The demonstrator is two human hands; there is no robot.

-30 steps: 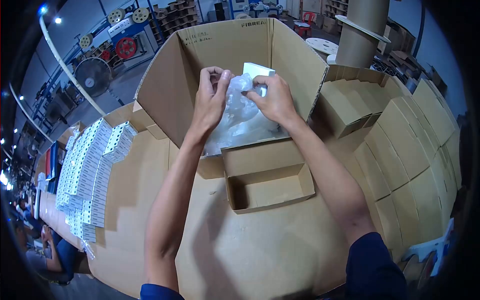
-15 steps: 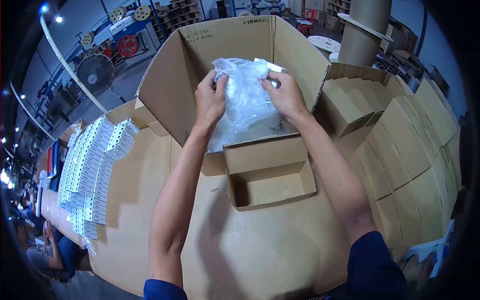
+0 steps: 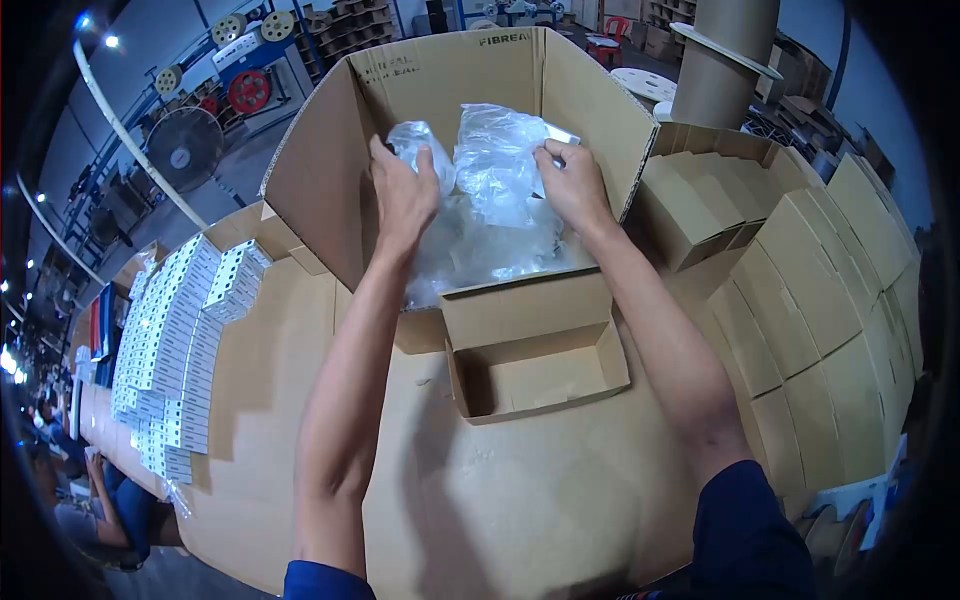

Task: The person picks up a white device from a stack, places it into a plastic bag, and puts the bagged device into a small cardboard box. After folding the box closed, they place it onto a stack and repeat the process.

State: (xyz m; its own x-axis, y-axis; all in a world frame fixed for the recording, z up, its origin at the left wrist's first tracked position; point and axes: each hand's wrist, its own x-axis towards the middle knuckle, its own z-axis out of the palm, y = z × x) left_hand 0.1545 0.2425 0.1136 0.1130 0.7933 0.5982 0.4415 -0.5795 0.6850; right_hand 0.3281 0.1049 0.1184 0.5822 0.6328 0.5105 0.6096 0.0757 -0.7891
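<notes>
A large open carton [image 3: 450, 75] stands at the top centre, with clear plastic bags [image 3: 490, 245] inside it. My right hand [image 3: 572, 185] pinches the right edge of a raised crumpled plastic bag [image 3: 497, 150]. Beside it, a white item [image 3: 562, 134] shows partly behind the fingers. My left hand [image 3: 405, 190] is apart from that bag, its fingers spread, next to another piece of clear plastic [image 3: 418, 145] at the carton's left side. A small open cardboard box [image 3: 545, 385] sits in front of the carton.
Stacked white boxes [image 3: 165, 340] with small dark marks stand on the left of the table [image 3: 480, 510]. Flat brown boxes [image 3: 820, 300] fill the right, near another carton holding cardboard [image 3: 710, 190]. A person [image 3: 100, 510] sits at the far left. A large spool [image 3: 725, 70] stands behind.
My left hand has let go of the raised bag and moved left, its fingers opening. The bag now hangs from my right hand, and a separate piece of plastic shows by my left hand.
</notes>
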